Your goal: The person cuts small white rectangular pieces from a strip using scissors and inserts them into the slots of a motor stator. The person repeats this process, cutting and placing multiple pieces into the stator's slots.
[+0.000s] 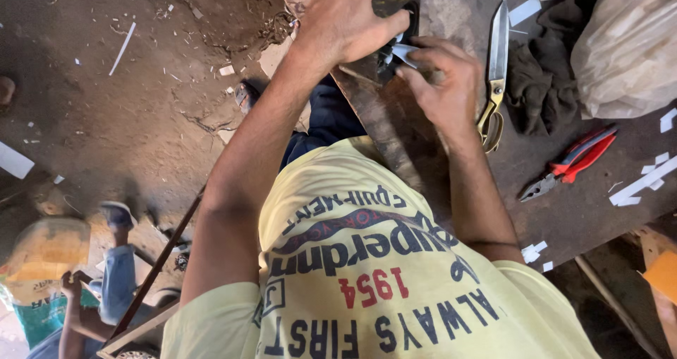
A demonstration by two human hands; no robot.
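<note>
My left hand [345, 20] grips a dark boxy hand tool [398, 3] with a yellow top at the edge of the workbench. My right hand [441, 84] pinches a thin white strip [404, 52] and holds it at the tool's mouth. Both forearms reach forward over my yellow printed shirt. The tool's lower part is hidden under my left hand.
Large scissors with brass-coloured handles [496, 70] lie right of my right hand. Red-handled pliers [571, 163], a dark rag [539, 77], a pale plastic bag [627, 45] and white strip scraps [645, 183] sit on the dark bench [578, 218]. Another person [106, 288] sits at the lower left on the dirt floor.
</note>
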